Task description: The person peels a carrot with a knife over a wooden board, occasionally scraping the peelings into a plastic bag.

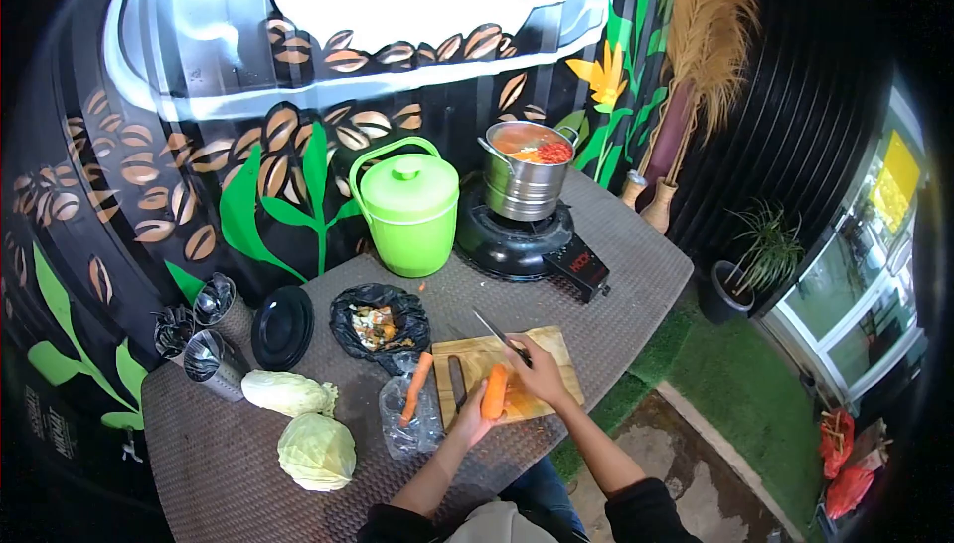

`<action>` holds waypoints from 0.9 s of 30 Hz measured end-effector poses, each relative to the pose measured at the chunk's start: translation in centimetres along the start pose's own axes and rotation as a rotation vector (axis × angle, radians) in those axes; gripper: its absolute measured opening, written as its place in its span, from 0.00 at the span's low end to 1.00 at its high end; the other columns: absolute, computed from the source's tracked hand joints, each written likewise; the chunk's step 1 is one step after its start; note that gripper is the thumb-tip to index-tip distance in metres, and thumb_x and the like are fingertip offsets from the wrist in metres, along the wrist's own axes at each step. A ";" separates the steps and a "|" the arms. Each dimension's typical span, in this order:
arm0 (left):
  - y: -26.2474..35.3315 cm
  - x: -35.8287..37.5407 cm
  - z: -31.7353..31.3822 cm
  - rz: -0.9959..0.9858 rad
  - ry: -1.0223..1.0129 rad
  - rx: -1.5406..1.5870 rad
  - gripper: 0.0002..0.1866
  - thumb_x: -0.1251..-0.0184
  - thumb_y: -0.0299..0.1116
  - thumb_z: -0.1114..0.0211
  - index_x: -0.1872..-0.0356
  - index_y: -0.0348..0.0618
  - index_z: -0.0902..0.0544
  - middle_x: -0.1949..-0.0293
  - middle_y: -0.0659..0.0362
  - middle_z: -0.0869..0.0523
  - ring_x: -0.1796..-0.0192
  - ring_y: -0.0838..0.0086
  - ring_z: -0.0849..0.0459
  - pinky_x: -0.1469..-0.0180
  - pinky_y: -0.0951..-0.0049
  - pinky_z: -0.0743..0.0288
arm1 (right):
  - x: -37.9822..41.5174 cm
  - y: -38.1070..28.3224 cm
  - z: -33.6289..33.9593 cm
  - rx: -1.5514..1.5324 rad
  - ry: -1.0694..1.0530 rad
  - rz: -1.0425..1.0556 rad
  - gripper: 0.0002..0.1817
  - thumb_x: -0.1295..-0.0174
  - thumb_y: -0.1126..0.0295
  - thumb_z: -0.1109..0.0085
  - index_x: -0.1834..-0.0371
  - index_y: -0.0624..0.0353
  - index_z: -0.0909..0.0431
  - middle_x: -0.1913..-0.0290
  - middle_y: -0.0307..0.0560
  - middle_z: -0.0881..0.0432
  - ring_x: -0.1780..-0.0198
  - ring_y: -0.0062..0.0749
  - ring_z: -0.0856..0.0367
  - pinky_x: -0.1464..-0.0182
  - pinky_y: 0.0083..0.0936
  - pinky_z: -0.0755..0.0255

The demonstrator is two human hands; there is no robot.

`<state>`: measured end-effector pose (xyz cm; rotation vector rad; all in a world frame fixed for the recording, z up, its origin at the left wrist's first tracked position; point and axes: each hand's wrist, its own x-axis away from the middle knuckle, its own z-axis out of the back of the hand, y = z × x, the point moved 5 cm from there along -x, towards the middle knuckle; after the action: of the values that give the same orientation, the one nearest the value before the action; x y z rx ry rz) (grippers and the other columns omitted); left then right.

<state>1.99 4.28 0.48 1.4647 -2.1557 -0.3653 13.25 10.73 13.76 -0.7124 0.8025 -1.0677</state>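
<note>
My left hand (469, 422) grips an orange carrot (494, 391) and holds it upright over the wooden cutting board (552, 348). My right hand (542, 372) holds a knife (494, 329) whose blade points up and away to the left, just above the carrot's top. A second knife with a dark handle (456, 380) lies on the board's left side. Another carrot (416, 386) rests on a clear plastic bag (407, 421) left of the board.
A black bag of peelings (379, 321) sits behind the board. Two cabbages (316, 451) lie at the left, near black plates (282, 326) and metal cutlery holders (213, 362). A green lidded bucket (408, 207) and a steel pot (527, 171) on a black cooker (517, 243) stand at the back.
</note>
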 end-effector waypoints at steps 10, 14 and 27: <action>-0.8 -0.9 1.5 0.055 -0.038 -0.039 0.23 0.24 0.52 0.54 0.43 0.46 0.26 0.56 0.59 0.19 0.60 0.73 0.22 0.63 0.69 0.28 | 9.9 1.5 -0.2 0.144 -0.058 -0.007 0.23 0.34 0.62 0.43 0.35 0.44 0.29 0.47 0.54 0.18 0.52 0.46 0.16 0.50 0.36 0.24; 0.2 0.4 -1.3 0.096 0.018 -0.030 0.24 0.24 0.55 0.56 0.44 0.47 0.26 0.60 0.62 0.20 0.61 0.76 0.22 0.63 0.70 0.26 | 11.3 0.3 -1.1 0.209 -0.011 0.089 0.25 0.36 0.58 0.43 0.34 0.41 0.29 0.57 0.55 0.16 0.59 0.51 0.16 0.56 0.39 0.23; 0.1 0.1 0.1 0.078 -0.091 -0.053 0.24 0.25 0.52 0.52 0.40 0.48 0.27 0.52 0.62 0.20 0.53 0.74 0.23 0.57 0.67 0.25 | 11.7 1.2 -2.5 0.365 -0.157 -0.029 0.33 0.34 0.49 0.48 0.26 0.39 0.42 0.55 0.60 0.17 0.56 0.56 0.18 0.54 0.44 0.24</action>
<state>1.83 4.19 0.46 1.3551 -2.2497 -0.4661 14.80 -0.17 8.91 -0.4907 0.4469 -1.1309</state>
